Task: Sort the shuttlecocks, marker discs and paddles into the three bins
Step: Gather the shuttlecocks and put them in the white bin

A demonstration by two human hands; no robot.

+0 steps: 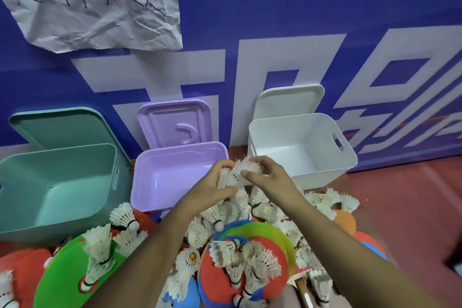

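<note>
A bunch of white feather shuttlecocks is held between both hands, just over the right front corner of the purple bin. My left hand grips the bunch from the left and my right hand from the right. A green bin stands to the left and a white bin to the right. Below my arms lies a pile of shuttlecocks, coloured marker discs and a paddle handle.
Three lids lean on the blue banner wall behind the bins: green, purple, white. A crumpled paper sign hangs at top left. Red floor runs to the right of the pile.
</note>
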